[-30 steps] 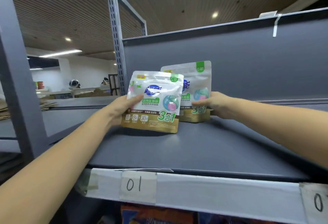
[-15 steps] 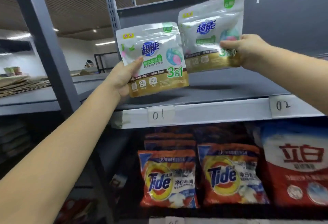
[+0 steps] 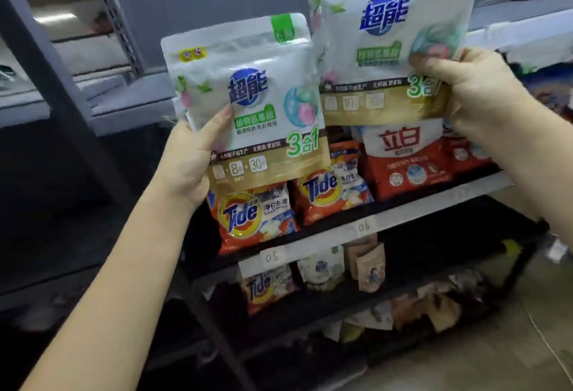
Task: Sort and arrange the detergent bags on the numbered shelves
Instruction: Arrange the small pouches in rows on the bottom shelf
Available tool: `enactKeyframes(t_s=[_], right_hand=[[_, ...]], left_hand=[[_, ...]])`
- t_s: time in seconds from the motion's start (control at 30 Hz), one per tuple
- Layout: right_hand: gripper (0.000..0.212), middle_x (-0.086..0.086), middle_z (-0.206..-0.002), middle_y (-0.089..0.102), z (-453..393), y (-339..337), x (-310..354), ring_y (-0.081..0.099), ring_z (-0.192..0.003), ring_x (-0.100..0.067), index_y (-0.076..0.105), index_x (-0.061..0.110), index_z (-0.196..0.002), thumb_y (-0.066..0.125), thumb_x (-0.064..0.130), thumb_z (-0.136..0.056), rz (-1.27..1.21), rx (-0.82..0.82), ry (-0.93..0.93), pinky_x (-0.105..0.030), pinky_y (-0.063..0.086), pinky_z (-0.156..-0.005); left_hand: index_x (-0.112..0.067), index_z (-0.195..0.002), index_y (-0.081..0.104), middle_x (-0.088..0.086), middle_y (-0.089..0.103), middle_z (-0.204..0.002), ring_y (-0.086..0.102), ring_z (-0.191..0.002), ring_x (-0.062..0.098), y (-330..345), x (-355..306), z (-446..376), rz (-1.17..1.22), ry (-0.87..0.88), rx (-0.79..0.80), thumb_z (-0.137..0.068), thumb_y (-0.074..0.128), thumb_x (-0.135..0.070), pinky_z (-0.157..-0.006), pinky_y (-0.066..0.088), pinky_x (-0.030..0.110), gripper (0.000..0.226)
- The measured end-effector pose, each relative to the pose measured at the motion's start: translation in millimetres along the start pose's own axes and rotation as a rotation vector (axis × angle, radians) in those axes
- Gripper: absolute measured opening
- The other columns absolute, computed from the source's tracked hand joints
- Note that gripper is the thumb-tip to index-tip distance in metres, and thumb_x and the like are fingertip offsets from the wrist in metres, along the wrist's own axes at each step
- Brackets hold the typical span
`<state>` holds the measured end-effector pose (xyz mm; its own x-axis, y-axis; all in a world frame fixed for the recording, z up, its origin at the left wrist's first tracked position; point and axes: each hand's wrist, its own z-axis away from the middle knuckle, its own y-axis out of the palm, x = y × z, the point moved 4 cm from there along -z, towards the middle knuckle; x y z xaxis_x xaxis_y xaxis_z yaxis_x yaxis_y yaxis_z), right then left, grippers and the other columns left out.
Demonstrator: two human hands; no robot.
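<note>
Before a grey shelving rack, a person holds two white-and-gold detergent pouches clear of any shelf, both lifted off the upper shelf marked 01 where they stood a second ago. Below the hands, orange Tide bags and a red-and-white bag stand on the shelf whose edge carries the labels 05 and 06; one more level down sit another Tide bag, a similar white pouch and some brown packets.

The larger pouch, marked 10, rides higher in the right hand, pinched at its lower right corner with fingers curled over the front. The smaller pouch, marked 8, sits in the left hand, gripped at its lower left edge, thumb pressed on the face and fingers hidden behind.

The view has dropped from the top shelf to the lower levels. That suggests the two pouches are being moved to another numbered slot, likely down beside the matching white pouch, though which slot cannot be told. Neither pouch is placed yet.
</note>
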<state>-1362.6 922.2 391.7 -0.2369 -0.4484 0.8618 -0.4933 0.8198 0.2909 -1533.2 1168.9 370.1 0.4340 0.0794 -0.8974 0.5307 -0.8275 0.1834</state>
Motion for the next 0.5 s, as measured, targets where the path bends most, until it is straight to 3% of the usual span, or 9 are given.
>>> enactKeyframes(t_s=[0.1, 0.27, 0.4, 0.43, 0.5], right_hand=[[0.013, 0.000, -0.075, 0.074, 45, -31, -22, 0.071, -0.072, -0.013, 0.064, 0.007, -0.088, 0.066, 0.008, -0.075, 0.044, -0.042, 0.043, -0.028, 0.058, -0.069], [0.033, -0.002, -0.079, 0.075, 108, -91, -83, 0.072, -0.073, -0.014, 0.077, 0.014, -0.073, 0.080, 0.030, -0.043, 0.035, -0.124, 0.209, -0.022, 0.055, -0.063], [0.071, -0.009, -0.083, 0.074, 146, -143, -147, 0.071, -0.071, -0.019, 0.073, 0.008, -0.078, 0.091, 0.051, -0.025, 0.079, -0.211, 0.420, -0.028, 0.057, -0.058], [0.075, -0.010, -0.082, 0.074, 153, -154, -161, 0.070, -0.068, -0.019, 0.070, 0.006, -0.082, 0.090, 0.053, -0.026, 0.104, -0.235, 0.460, -0.030, 0.056, -0.056], [0.061, -0.008, -0.077, 0.074, 164, -173, -188, 0.068, -0.063, -0.016, 0.066, -0.001, -0.090, 0.087, 0.040, -0.050, 0.123, -0.274, 0.526, -0.027, 0.052, -0.055]], left_hand=[[-0.015, -0.111, 0.062, 0.003, 0.073, -0.103, 0.069, -0.097, 0.021, 7, 42, 39, 0.031, -0.078, 0.010, -0.080, 0.062, -0.018, -0.075, 0.057, 0.030, 0.032], [-0.016, -0.105, 0.065, 0.005, 0.074, -0.098, 0.071, -0.090, 0.021, 19, 122, 97, -0.004, -0.312, 0.015, -0.082, 0.059, -0.019, -0.066, 0.057, 0.026, 0.024], [-0.012, -0.107, 0.066, 0.006, 0.074, -0.097, 0.071, -0.090, 0.021, 32, 183, 133, -0.037, -0.478, 0.008, -0.080, 0.059, -0.021, -0.065, 0.057, 0.024, 0.028], [-0.011, -0.108, 0.065, 0.007, 0.074, -0.097, 0.071, -0.089, 0.021, 36, 199, 141, -0.044, -0.516, 0.004, -0.080, 0.059, -0.022, -0.065, 0.057, 0.024, 0.030], [-0.011, -0.108, 0.066, 0.008, 0.074, -0.097, 0.072, -0.088, 0.022, 40, 232, 157, -0.062, -0.587, -0.019, -0.079, 0.060, -0.023, -0.065, 0.058, 0.026, 0.032]])
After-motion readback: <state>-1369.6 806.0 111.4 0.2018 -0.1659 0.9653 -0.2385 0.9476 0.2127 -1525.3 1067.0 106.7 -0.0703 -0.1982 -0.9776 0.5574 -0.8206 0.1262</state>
